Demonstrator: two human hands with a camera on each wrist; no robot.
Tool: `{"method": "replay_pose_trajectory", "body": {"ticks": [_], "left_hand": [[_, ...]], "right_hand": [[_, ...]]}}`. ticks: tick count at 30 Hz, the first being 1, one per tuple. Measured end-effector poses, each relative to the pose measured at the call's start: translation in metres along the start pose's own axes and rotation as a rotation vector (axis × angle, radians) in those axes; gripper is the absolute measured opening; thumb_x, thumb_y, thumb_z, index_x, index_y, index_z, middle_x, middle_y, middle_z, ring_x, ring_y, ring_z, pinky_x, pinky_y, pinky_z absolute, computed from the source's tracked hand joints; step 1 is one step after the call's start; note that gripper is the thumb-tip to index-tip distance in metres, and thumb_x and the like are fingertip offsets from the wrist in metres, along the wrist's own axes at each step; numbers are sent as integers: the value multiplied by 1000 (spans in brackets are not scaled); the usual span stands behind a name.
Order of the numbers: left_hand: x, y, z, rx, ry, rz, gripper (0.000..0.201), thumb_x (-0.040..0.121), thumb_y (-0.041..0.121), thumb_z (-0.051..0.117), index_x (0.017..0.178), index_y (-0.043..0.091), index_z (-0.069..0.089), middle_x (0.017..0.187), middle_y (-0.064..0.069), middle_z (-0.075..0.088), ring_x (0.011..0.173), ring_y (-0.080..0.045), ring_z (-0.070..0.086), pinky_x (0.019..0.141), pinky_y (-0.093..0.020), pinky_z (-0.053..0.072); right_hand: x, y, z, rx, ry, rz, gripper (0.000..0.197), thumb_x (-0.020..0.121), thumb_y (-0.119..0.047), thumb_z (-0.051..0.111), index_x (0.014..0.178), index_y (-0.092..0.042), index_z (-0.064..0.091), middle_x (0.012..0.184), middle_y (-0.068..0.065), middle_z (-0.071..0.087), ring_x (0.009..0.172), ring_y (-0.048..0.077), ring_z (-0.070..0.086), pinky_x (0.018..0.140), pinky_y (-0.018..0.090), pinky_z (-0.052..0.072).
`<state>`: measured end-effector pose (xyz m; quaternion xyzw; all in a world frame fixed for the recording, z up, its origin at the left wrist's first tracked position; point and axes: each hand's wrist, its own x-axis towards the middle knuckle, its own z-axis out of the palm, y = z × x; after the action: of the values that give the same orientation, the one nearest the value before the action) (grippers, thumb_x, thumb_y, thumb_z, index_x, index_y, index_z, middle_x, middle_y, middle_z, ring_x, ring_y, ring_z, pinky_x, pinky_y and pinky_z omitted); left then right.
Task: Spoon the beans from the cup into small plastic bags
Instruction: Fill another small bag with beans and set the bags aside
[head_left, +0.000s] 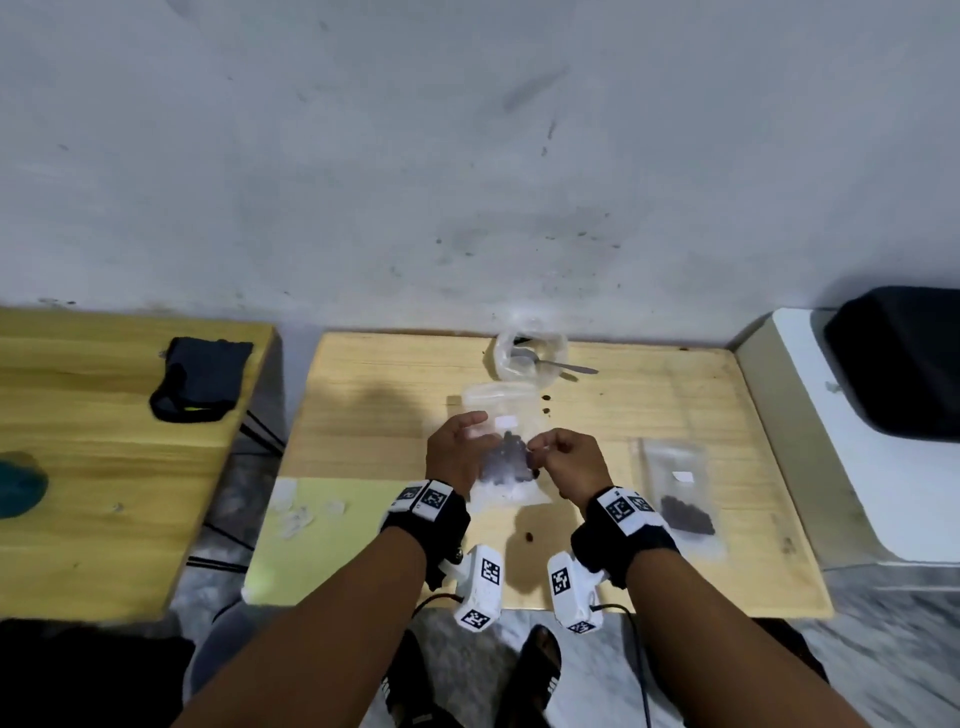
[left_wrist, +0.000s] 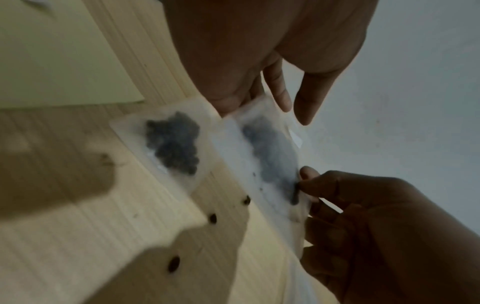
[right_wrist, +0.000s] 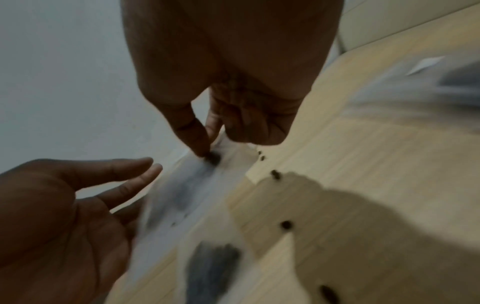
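Your right hand (head_left: 569, 462) pinches the filled bag (head_left: 506, 457), left hand (head_left: 457, 452) released beside it; sealing step, press the zip next.

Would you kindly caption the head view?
Right hand pinches a bean-filled bag; open left hand beside it, cup behind.

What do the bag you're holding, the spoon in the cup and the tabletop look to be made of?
Bag: thin clear plastic film, slightly frosted; the dark beans show through it and it bends where the right hand pinches it.
Spoon: probably metal; grey, with a dull shine.
Table: pale wood or wood-look board, matt, with straight grain lines; which one I cannot tell.
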<state>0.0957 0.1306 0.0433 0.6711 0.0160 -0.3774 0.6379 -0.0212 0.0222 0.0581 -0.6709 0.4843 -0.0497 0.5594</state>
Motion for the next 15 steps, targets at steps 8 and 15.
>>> {"method": "replay_pose_trajectory", "body": {"ticks": [8,15], "left_hand": [[-7,-47,83,184,-268,-189,48,82,-17,46,121,8,61,130,-14,58,79,-21,60,59,-29,48],[-25,-70,165,348,-516,-312,62,89,-11,49,145,14,39,147,-5,42,127,-28,48,80,-35,46]], "right_hand": [[-1,63,-83,-127,179,136,23,74,-14,76,96,-15,69,93,3,68,81,21,62,74,26,48],[-6,106,-141,-298,323,243,36,70,-23,76,105,-19,65,106,4,59,93,29,62,73,30,47]]}}
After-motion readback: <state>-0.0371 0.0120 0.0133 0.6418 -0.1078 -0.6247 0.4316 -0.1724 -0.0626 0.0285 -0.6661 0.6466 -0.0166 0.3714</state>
